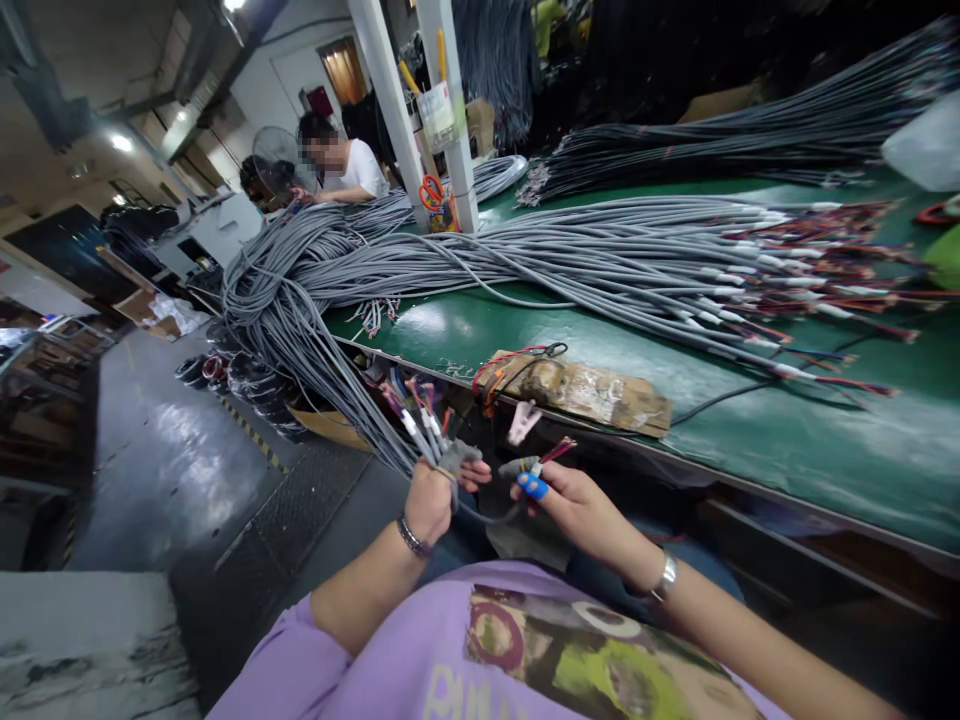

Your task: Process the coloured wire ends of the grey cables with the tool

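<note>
My left hand (pixel 433 497) is closed round a bunch of grey cables (pixel 420 430) whose stripped ends with coloured wires stick up above the fist. My right hand (pixel 577 505) wears a blue finger cot (pixel 532 487) on one fingertip. It pinches the end of a single grey cable (pixel 523 465) with red wires showing at its tip. That cable loops down between both hands. Both hands are in front of my chest, just below the edge of the green table (pixel 750 420).
Big bundles of grey cables (pixel 600 250) lie across the green table and hang off its left end. A taped cardboard block (pixel 585 385) with red wire sits at the table edge. Another person (pixel 349 165) in a white shirt works far back by a fan.
</note>
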Motion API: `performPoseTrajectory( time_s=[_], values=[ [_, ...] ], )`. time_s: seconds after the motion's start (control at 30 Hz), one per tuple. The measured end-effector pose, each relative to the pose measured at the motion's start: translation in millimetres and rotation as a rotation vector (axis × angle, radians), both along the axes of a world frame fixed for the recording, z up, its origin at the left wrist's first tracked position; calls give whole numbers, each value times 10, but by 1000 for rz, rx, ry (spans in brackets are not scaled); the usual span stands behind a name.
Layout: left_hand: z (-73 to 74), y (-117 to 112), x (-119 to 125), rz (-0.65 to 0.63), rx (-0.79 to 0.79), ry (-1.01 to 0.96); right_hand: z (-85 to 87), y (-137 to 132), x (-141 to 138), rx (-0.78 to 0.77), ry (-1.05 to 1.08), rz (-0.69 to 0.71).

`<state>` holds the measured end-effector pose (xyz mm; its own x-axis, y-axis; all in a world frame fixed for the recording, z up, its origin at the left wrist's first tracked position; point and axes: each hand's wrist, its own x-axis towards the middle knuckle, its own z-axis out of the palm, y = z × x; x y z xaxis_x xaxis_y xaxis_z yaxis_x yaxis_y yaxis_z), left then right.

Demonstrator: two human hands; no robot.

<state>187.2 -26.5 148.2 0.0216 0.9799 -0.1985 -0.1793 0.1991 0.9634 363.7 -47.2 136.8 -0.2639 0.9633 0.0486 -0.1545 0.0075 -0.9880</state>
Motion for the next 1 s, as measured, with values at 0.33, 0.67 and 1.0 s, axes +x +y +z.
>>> performPoseTrajectory(
  time_s=[0.33,0.67,1.0],
  values=[
    [219,-69,100,-481,-29,20,-229,-67,-108,-488,355,334],
    [145,-45,81,-274,-30,83,-120,26,23,-284,-43,182],
    [131,-154,43,-360,-76,157,157,-72,3,-104,-176,29]
  ],
)
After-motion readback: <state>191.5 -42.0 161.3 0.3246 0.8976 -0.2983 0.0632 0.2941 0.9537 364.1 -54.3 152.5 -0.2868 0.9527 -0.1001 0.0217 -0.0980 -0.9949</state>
